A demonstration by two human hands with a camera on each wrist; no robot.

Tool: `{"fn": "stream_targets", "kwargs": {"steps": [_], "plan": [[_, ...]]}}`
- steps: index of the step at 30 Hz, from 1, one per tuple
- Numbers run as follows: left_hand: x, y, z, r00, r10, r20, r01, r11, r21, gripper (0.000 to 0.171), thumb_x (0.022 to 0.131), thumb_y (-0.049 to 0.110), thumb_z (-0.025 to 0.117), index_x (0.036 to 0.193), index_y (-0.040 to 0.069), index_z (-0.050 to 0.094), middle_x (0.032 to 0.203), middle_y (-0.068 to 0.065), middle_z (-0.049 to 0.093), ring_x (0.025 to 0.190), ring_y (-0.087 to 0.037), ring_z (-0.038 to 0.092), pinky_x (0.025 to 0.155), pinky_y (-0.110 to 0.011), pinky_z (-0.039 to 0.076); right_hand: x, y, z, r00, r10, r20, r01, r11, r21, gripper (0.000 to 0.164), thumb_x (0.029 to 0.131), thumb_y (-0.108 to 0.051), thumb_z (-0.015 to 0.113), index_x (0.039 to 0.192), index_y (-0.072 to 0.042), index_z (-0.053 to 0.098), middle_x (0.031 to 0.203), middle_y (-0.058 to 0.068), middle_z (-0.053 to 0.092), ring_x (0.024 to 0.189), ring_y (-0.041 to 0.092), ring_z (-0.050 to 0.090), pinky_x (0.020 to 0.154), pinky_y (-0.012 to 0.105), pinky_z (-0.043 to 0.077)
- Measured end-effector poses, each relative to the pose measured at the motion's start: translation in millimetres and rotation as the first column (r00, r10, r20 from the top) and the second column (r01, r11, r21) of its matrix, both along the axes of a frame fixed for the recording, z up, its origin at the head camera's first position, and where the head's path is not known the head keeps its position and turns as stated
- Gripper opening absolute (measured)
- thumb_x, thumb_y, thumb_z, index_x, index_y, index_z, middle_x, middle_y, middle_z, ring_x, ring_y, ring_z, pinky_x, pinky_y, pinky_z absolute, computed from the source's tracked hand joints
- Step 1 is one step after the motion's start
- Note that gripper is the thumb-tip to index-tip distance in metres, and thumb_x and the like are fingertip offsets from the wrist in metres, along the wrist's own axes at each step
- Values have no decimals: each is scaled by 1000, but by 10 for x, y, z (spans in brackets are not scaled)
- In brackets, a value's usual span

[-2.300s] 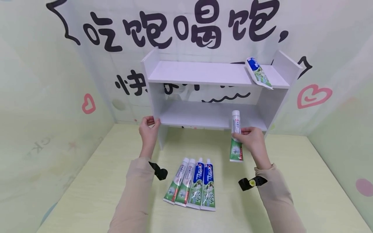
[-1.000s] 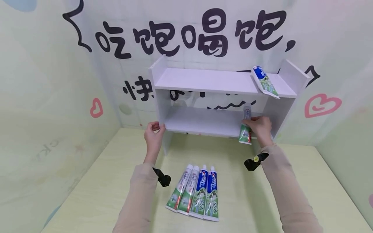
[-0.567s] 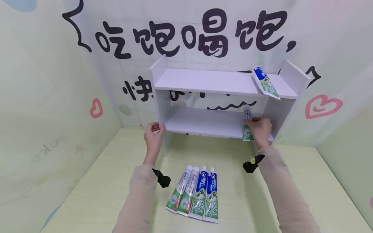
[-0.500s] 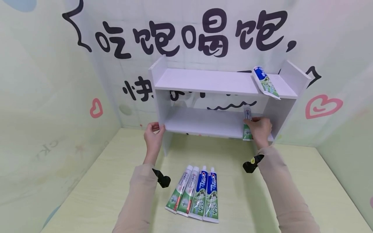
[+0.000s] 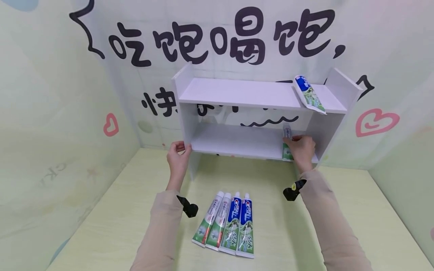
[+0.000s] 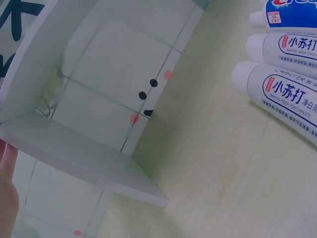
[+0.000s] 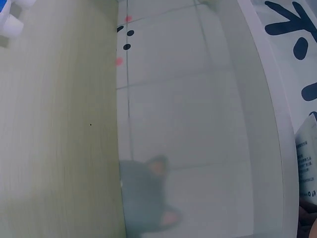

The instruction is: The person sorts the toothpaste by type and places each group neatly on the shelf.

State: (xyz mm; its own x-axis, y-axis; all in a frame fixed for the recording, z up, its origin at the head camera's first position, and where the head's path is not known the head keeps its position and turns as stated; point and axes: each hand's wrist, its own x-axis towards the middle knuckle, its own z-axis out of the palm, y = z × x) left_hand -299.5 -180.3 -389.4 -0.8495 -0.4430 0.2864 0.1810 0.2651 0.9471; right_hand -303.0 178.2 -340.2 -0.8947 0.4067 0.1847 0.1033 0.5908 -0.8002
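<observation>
My right hand [image 5: 302,151] holds a white-and-green toothpaste tube [image 5: 287,132] at the right end of the lower board of a white two-level shelf [image 5: 234,140]. The tube's cap points to the back wall, and my fingers cover part of its side. Only a strip of that tube [image 7: 307,158] shows at the edge of the right wrist view. At the shelf's left side panel, my left hand [image 5: 178,160] pinches the front edge between thumb and fingers. On the upper board a blue-and-green toothpaste tube [image 5: 309,94] lies slanted, its bottom end jutting past the front edge.
Several toothpaste tubes lie side by side on the pale wooden table [image 5: 115,210] before the shelf: white-and-green ones [image 5: 217,222] at left, blue-and-green ones [image 5: 245,226] at right. A printed wall [image 5: 217,67] stands behind the shelf, with more walls on both sides.
My right hand has carried the white-and-green tube from in front of the shelf back and slightly right, onto the lower board. My left hand keeps its hold on the side panel.
</observation>
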Motion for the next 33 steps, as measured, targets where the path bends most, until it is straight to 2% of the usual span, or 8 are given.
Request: {"fn": "stream_targets", "kwargs": {"steps": [7, 19, 23, 29, 33], "plan": [[10, 3, 2, 1000, 8, -3, -8, 1000, -6, 29, 81, 15, 64, 104, -1, 56, 101, -14, 62, 92, -21, 58, 67, -13, 46, 4, 0, -14, 1000, 16, -3, -16, 1000, 2, 40, 80, -26, 65, 105, 5, 62, 101, 20, 64, 85, 29, 57, 66, 24, 39], [2, 5, 18, 1000, 6, -10, -6, 1000, -7, 29, 81, 14, 64, 104, -1, 55, 101, -15, 61, 93, -21, 58, 64, -8, 44, 12, 30, 45, 999, 49, -5, -49, 999, -9, 47, 83, -26, 64, 115, 6, 55, 107, 20, 60, 93, 28, 52, 75, 29, 42], [-5, 3, 24, 1000, 10, -16, -11, 1000, -7, 29, 81, 14, 63, 104, -2, 55, 100, -15, 61, 92, -21, 58, 63, -8, 43, 43, 25, 91, 998, 59, -28, -60, 998, -13, 49, 83, -27, 63, 118, 6, 54, 109, 21, 59, 95, 29, 51, 75, 29, 42], [6, 13, 23, 1000, 4, -5, -4, 1000, 0, 29, 82, 15, 63, 105, -2, 55, 101, -14, 61, 93, -21, 57, 64, -8, 43, 100, -15, 115, 993, 90, -81, -93, 995, -23, 49, 83, -26, 64, 119, 6, 53, 112, 22, 60, 98, 31, 56, 82, 38, 49], [14, 18, 28, 1000, 5, -5, -5, 1000, -5, 29, 82, 15, 63, 104, -2, 55, 101, -15, 61, 94, -21, 57, 64, -8, 43, 153, -72, 108, 987, 96, -130, -98, 995, -9, 47, 82, -26, 65, 115, 6, 56, 110, 23, 62, 94, 32, 60, 79, 40, 52]]}}
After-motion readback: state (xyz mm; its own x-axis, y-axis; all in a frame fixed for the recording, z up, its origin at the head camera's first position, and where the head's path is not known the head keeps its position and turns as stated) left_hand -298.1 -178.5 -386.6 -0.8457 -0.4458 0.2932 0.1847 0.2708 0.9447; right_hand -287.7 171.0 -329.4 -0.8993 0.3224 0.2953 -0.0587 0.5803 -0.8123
